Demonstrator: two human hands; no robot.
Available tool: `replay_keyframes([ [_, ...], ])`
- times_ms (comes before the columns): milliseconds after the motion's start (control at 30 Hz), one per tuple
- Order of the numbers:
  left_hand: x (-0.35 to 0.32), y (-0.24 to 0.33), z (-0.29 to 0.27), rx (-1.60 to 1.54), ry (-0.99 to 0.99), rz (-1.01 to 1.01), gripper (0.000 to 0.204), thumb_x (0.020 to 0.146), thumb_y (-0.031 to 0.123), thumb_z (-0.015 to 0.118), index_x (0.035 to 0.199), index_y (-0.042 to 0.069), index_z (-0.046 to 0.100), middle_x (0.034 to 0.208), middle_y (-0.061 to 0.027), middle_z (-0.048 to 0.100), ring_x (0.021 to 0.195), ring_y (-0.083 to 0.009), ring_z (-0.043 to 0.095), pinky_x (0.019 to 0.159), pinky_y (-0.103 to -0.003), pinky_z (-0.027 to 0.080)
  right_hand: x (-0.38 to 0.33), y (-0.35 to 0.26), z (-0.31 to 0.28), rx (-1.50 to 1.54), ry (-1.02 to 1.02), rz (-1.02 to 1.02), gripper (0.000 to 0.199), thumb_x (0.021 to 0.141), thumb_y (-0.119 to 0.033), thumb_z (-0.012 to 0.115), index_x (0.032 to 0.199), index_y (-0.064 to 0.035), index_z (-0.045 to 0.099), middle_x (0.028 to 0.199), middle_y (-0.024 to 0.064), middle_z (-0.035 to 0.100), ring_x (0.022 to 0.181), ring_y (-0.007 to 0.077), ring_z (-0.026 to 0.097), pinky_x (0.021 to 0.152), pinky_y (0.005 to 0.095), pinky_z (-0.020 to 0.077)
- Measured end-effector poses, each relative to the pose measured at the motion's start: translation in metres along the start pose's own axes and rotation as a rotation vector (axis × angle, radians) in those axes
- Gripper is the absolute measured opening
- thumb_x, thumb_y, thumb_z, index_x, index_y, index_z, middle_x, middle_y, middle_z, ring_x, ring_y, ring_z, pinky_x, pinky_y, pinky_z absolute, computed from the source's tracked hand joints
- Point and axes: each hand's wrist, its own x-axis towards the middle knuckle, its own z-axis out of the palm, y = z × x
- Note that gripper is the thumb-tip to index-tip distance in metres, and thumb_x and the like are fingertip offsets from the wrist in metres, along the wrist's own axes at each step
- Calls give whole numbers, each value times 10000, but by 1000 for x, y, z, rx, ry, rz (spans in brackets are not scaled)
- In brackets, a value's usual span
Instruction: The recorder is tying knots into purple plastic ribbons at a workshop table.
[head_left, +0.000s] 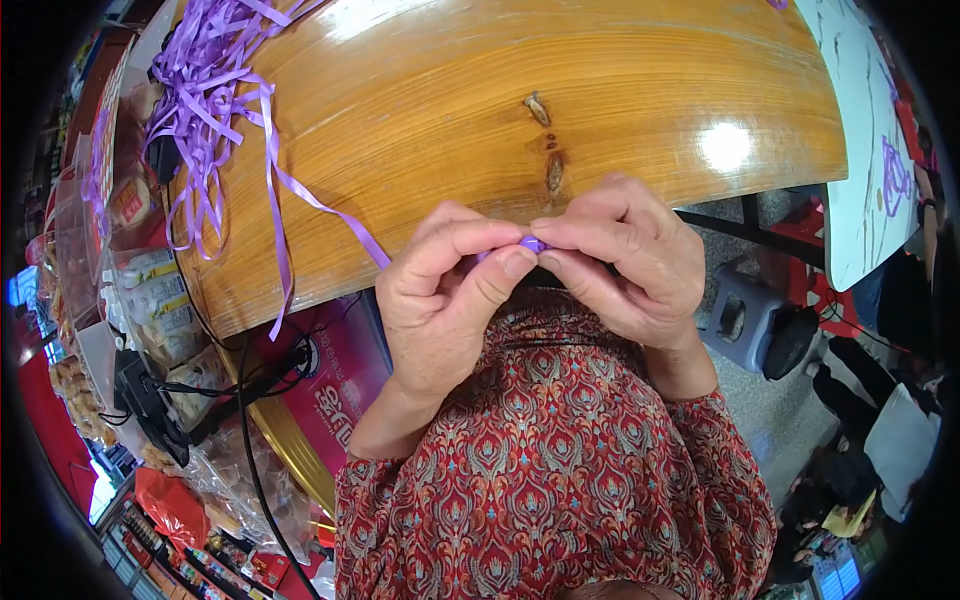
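Both my hands meet over the near edge of the wooden table, pinching a small piece of purple ribbon between the fingertips. My left hand grips it with thumb and forefinger. From the other side my right hand closes on it the same way. The held piece is folded or knotted small, and most of it is hidden by my fingers. One loose purple strip runs from the left across the table to behind my left hand. It comes from a tangled heap of purple ribbons at the far left.
The glossy wooden table spans the view ahead. A white marbled table adjoins at right, with purple ribbon on it. Bagged goods and a black cable crowd the left. A grey plastic stool stands at right.
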Motion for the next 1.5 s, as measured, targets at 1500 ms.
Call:
replay_keyframes([
  [1500, 3, -7, 2, 71, 71, 18, 156, 801, -1, 681, 956, 4, 667, 776, 11, 540, 685, -56, 445, 597, -181, 338, -12, 3, 7, 333, 15, 247, 172, 799, 82, 608, 970, 70, 609, 946, 152, 601, 820, 172, 575, 697, 253, 468],
])
